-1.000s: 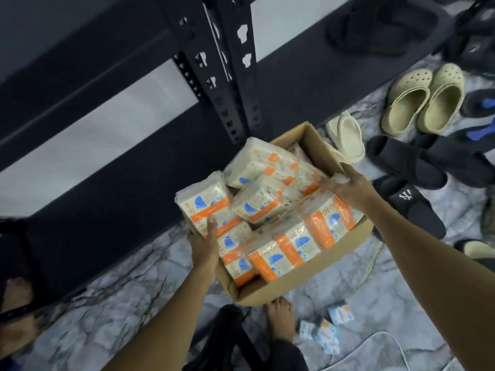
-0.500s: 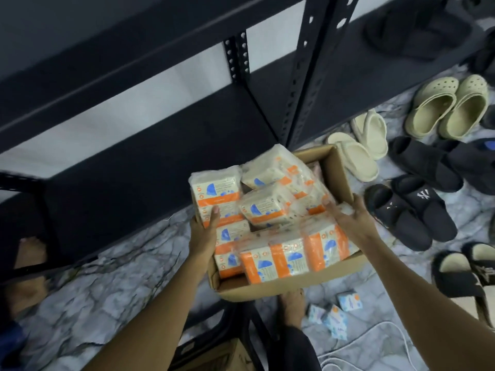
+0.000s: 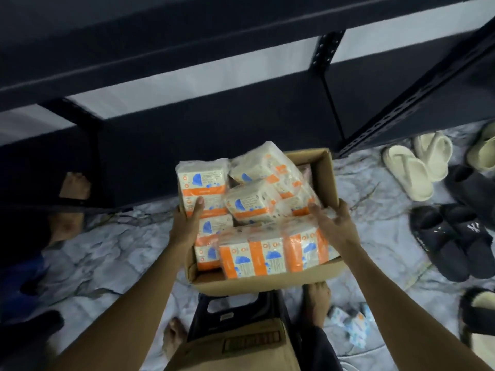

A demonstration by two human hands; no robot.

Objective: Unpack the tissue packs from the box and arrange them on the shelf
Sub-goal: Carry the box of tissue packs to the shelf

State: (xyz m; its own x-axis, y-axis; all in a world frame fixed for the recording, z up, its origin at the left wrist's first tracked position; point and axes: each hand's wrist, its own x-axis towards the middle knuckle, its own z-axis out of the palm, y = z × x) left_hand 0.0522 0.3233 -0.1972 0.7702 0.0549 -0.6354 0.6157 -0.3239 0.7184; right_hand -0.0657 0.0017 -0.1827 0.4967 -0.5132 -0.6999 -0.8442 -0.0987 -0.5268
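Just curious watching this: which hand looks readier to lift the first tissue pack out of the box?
Probably the left hand: its thumb already presses the upright tissue pack at the box's left edge. The right hand lies with straight fingers at the box's right side, likely steadying it.

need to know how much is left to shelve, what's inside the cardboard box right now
The cardboard box holds white-and-orange tissue packs, heaped above its rim. The left hand grips one pack; the right hand rests on another. Lower layers and the box floor are covered, so no full count.
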